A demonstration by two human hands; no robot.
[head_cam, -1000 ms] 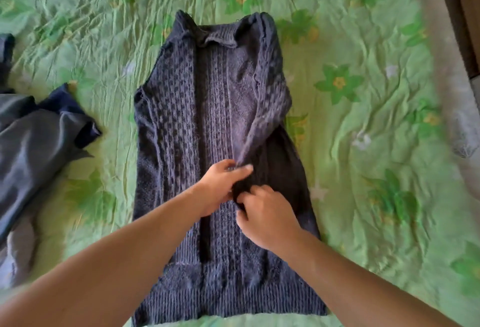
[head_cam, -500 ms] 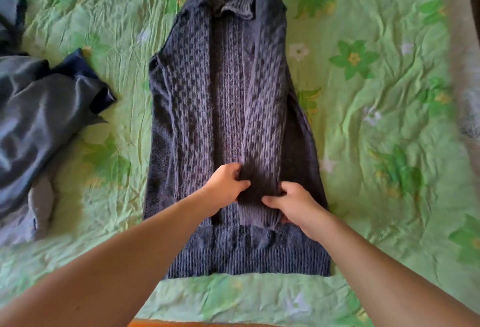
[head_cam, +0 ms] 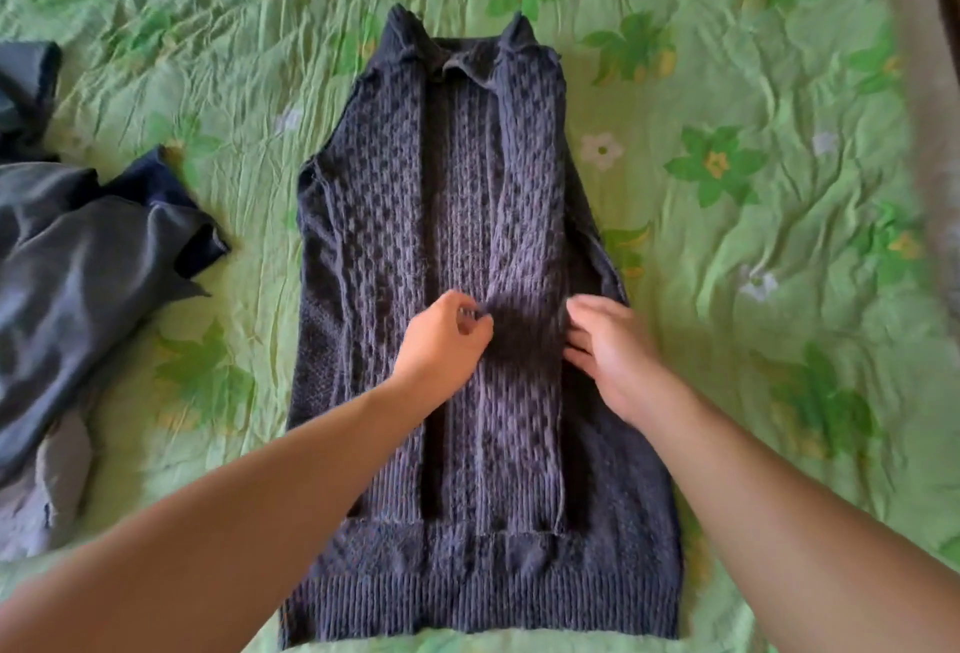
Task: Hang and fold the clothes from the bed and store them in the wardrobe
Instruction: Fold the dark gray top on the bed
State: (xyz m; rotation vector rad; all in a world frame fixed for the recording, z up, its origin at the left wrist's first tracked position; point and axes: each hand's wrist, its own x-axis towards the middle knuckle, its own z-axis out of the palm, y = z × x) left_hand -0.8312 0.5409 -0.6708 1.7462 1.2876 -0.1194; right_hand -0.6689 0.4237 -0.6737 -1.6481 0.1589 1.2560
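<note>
All I get of the person on my feed is two arms. The left forearm (head_cam: 260,496) is bare along its whole visible length, from the bottom-left corner to the wrist. It looks broad nearest the lens and narrows toward the left hand (head_cam: 441,340). That hand is bare too, and pale nails show on its fingertips. The right forearm (head_cam: 779,496) is likewise bare from the lower right edge to the wrist, smooth in outline. The right hand (head_cam: 608,356) is bare and a little blurred, so I cannot make out its nails or any finer detail.
</note>
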